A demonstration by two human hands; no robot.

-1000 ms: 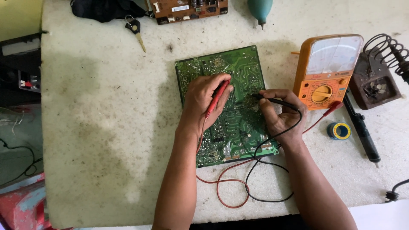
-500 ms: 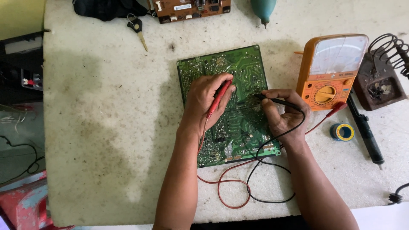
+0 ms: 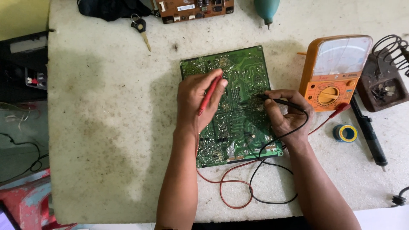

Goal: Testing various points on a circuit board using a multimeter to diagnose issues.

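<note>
My left hand (image 3: 197, 102) pinched a thin red plastic test probe (image 3: 209, 94), fingers closed round its shaft like a pen, tip angled down onto the upper middle of the flat green rectangular circuit board (image 3: 243, 76). My right hand (image 3: 289, 116) did the same with a thin black plastic test probe (image 3: 279, 101), grip closed on it, tip pointing left and touching the board's solder side near its right half. Both held low and slanted, probably so the tips sat steady on small pads while I could see the contact points.

The board lay solder side up in the middle of the pale speckled desk (image 3: 110, 127), slightly rotated, within easy reach of both wrists. A red lead wire (image 3: 226, 187) and a black lead wire (image 3: 272, 199) looped off the near edge of the board toward the desk's near edge, slack enough not to tug the probes.

An orange box-shaped analogue multimeter (image 3: 336, 72) sat near the right edge, just beside my right hand, dial face up, so readable at a glance. A small blue-and-yellow roll of tape (image 3: 345, 133) and a long black pen-shaped tool (image 3: 370, 132) lay near it. A dark wire-coil soldering stand (image 3: 383, 72) sat at the right edge. A black-headed metal key (image 3: 140, 29) and a brown circuit board (image 3: 194, 8) were along the far edge, well apart from the work.
</note>
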